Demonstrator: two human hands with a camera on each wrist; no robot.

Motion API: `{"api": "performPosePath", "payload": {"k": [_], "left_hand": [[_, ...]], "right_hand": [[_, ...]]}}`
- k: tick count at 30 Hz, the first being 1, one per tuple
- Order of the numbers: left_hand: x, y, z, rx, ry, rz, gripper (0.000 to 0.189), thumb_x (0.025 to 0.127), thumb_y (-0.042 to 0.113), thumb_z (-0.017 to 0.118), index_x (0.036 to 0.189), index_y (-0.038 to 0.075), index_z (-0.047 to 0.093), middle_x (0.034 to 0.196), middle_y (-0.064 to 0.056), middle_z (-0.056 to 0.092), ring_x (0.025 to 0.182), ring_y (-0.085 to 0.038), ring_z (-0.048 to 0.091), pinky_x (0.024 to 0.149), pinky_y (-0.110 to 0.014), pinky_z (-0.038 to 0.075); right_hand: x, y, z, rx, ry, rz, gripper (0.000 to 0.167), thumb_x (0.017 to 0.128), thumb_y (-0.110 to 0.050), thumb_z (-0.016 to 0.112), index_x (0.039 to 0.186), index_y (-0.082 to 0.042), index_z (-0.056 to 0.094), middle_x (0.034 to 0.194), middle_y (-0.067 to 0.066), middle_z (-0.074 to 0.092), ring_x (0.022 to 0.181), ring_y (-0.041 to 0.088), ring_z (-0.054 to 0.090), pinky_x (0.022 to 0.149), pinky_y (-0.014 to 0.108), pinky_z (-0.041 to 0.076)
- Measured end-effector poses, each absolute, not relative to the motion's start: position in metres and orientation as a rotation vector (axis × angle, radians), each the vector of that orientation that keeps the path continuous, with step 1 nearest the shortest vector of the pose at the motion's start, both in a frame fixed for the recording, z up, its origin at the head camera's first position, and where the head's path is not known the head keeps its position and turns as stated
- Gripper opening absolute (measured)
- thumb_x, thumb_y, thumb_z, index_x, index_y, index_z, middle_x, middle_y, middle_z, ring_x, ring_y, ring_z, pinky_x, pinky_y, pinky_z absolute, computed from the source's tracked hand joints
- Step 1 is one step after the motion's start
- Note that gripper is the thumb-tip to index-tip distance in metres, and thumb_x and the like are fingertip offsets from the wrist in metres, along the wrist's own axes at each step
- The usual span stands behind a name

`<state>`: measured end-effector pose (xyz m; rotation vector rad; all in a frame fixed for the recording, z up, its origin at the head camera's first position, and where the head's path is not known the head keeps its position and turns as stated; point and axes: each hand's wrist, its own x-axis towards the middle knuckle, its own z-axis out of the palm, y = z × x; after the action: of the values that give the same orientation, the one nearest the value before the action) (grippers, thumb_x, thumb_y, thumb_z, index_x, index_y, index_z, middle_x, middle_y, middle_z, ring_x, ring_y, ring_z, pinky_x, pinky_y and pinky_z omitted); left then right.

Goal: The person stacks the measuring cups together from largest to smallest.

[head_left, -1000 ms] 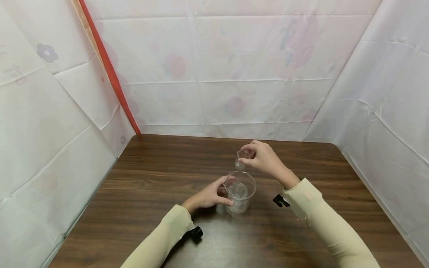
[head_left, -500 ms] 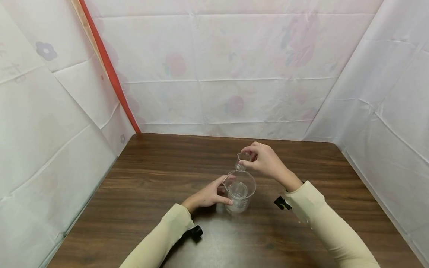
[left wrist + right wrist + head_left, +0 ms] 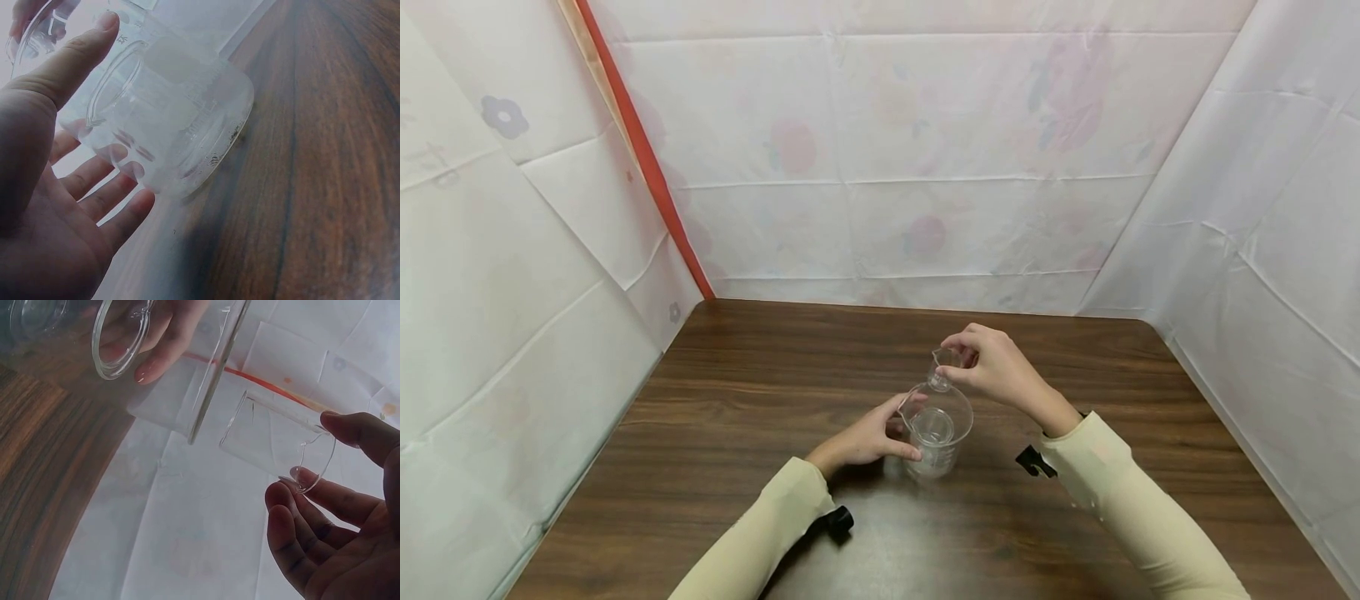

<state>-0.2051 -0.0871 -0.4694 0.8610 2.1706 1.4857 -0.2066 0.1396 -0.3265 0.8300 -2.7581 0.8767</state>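
A large clear glass beaker (image 3: 957, 446) stands upright on the table with a smaller beaker (image 3: 934, 427) inside it. My left hand (image 3: 867, 435) holds the large one from its left, thumb on the near side and fingers around the far side. In the left wrist view, fingertips touch the glass wall of the large beaker (image 3: 206, 119). My right hand (image 3: 996, 367) pinches the smallest beaker (image 3: 938, 378) near its rim, thumb opposite fingers. That beaker is upright, just above the large one's far rim. In the right wrist view, the smallest beaker (image 3: 269, 434) appears apart from the rim.
The brown wooden table (image 3: 760, 367) extends around the beakers. White patterned cloth (image 3: 880, 150) hangs behind and at both sides. A red strip (image 3: 640, 146) runs down the back left corner. Black wrist mounts (image 3: 838, 522) sit at the sleeves.
My right hand has lowered the smallest beaker slightly and brought it nearer, toward the large beaker's mouth. My left hand and the large beaker have stayed in place.
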Motion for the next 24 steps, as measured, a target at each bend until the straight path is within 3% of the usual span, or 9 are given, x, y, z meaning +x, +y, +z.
{"api": "performPosePath", "payload": {"k": [24], "left_hand": [[-0.206,-0.088,-0.47,0.879,2.165,1.482,0.086,0.084,0.029,0.077,0.153,0.016,0.027,0.155,-0.004,0.037,0.141,-0.026,0.038,0.11,-0.048,0.039]], "right_hand": [[-0.194,0.14,-0.33,0.955,-2.768,0.896,0.029,0.082,-0.018,0.079,0.106,-0.004,0.071,0.086,0.005,0.062,0.07,0.006,0.057,0.064,0.021,0.05]]}}
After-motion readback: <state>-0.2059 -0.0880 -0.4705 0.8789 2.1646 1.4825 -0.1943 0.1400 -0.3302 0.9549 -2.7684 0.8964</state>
